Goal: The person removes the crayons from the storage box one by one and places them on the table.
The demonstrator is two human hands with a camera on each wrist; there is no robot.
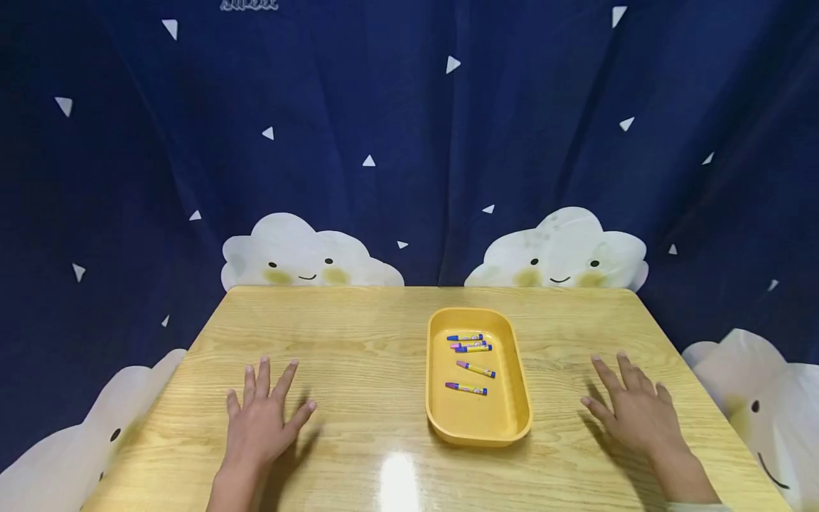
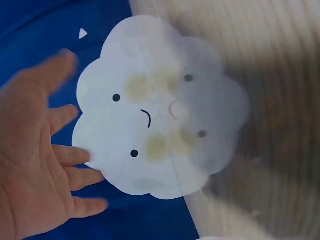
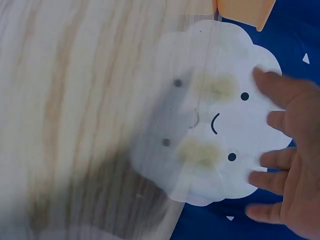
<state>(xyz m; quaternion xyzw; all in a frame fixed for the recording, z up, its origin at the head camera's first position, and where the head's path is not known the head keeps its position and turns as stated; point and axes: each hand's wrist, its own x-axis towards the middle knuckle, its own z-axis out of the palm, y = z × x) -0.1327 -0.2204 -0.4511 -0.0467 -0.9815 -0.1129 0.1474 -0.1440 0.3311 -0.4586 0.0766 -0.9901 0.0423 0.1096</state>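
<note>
My left hand (image 1: 259,427) hovers over the left part of the wooden table, palm down, with its fingers spread and nothing in them. On the other side, my right hand (image 1: 640,412) is held likewise, fingers apart and bare. Between them, nearer the right hand, stands a yellow plastic tray (image 1: 436,419). Several crayons in yellow wrappers lie inside it: a purple crayon (image 1: 466,389) at the front, a pinkish crayon (image 1: 475,369) behind it, and a small group with a blue crayon (image 1: 464,338) farther back. Both wrist views show the hands' spread fingers.
The wooden table (image 1: 345,341) has a glossy top that reflects light near its front edge. Behind and beside it hangs a dark blue curtain (image 1: 409,107) with white triangles and smiling clouds. One cloud (image 1: 557,245) meets the table's back edge.
</note>
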